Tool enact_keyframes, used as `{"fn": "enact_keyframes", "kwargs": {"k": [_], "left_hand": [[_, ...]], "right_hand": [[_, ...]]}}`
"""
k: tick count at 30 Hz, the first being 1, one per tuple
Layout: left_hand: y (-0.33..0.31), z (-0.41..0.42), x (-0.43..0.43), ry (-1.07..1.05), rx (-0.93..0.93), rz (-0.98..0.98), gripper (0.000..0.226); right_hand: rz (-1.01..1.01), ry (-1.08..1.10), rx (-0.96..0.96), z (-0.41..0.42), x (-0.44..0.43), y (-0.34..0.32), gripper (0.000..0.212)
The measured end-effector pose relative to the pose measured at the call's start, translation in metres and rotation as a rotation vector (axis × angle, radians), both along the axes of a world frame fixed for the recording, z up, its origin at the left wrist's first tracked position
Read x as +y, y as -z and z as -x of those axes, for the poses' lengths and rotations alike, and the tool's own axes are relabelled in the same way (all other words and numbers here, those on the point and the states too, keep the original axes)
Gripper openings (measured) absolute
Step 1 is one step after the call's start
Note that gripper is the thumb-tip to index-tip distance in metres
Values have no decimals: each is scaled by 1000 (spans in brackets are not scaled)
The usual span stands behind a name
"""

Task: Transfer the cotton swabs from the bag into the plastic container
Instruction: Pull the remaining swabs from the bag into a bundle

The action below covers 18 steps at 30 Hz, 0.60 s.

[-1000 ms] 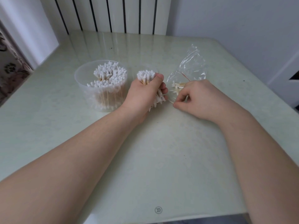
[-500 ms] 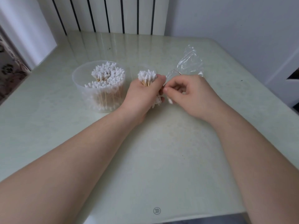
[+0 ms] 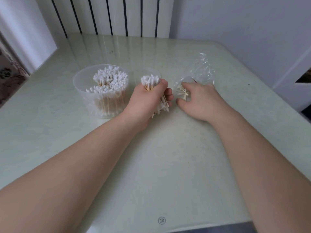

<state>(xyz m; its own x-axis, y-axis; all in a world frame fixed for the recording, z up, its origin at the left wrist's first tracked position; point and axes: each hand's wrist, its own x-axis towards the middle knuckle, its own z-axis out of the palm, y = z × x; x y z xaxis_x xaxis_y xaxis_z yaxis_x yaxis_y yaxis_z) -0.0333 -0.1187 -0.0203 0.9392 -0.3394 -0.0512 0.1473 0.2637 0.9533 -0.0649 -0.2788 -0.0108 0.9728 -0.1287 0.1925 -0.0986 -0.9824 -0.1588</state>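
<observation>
Approx. 0.5 s earlier the right hand (image 3: 200,100) was held against the white-tipped swab bundle (image 3: 150,81). It was since returned toward 3 o'clock, to the mouth of the clear crinkled plastic bag (image 3: 202,71). Its fingers were spread loosely over the few wooden-stick cotton swabs (image 3: 183,92) left inside, w/ nothing pinched yet. The bundle was kept gripped upright in the left hand (image 3: 148,101). The round translucent plastic container (image 3: 101,105), at 9 o'clock of that hand, was already well filled. Est.: transfer nearly complete.
</observation>
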Motion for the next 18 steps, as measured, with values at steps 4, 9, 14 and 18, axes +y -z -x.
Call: {"fn": "enact_keyframes", "kwargs": {"k": [4, 9, 14, 18], "left_hand": [[-1, 1, 1, 28, -7, -7, 14], [0, 1, 1, 55, -51, -71, 12], [1, 3, -1, 24, -128, -168, 15], [3, -1, -1, 10, -77, -123, 13]], "right_hand": [[-36, 29, 12, -7, -7, 5, 25], [-25, -62, -32, 0, -9, 0, 17], [-145, -116, -102, 4, -5, -1, 11], [-512, -73, -203, 6, -4, -4, 10]]}}
